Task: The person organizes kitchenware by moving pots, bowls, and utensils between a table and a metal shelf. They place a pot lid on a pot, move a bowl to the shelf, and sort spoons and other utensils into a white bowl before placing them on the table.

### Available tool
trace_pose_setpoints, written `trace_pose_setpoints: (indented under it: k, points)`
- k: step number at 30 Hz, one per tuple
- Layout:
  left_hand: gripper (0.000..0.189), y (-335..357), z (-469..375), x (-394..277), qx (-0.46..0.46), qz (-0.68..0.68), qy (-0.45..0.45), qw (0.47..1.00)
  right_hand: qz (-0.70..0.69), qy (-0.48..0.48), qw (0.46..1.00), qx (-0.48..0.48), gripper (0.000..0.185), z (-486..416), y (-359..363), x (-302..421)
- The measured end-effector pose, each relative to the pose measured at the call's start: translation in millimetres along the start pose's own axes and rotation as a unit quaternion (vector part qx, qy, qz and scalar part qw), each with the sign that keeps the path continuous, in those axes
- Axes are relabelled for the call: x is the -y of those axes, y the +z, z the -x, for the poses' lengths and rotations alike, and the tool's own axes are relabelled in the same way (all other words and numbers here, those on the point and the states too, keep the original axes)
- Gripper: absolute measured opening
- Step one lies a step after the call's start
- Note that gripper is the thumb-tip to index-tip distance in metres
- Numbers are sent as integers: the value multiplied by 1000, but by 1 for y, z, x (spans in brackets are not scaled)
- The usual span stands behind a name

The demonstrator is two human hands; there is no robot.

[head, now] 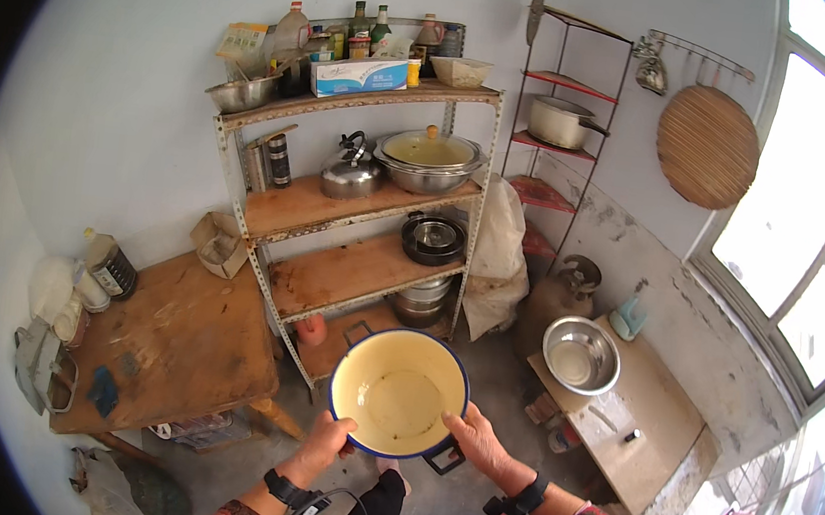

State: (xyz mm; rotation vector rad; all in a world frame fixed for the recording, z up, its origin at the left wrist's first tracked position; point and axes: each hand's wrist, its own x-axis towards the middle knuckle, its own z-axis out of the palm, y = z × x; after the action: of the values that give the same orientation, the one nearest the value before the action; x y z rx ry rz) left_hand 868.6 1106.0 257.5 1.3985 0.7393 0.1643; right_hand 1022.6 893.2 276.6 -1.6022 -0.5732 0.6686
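A cream enamel pot with a blue rim and black side handles is held in front of me, its open mouth tilted up towards my face. My left hand grips the near left rim with the thumb on the inside edge. At the near right rim my right hand takes hold close to one handle, thumb over the edge. A few dark specks lie on the pot's inner floor. Beyond the pot stands a metal shelf rack with wooden boards.
On the rack are a steel kettle, a glass-lidded pot and black pans. Left stands a wooden table. A steel basin and a knife lie on the right counter, near a gas cylinder.
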Motion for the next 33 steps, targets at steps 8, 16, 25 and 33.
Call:
trace_pose_setpoints:
  k: [8,16,25,33]
  points:
    - [16,-61,-146,-105,-57,75,-2,996,9,53,998,15,51,-248,-55,77]
    - [14,-92,-251,-183,-58,120,40,990,187,-82,977,-65,45,-497,-108,139]
    - [24,-95,-332,-231,-147,82,48,985,313,-122,941,-40,77,-728,-131,172]
    - [22,-81,-374,-264,-193,117,27,974,472,-122,873,10,56,-812,-119,186]
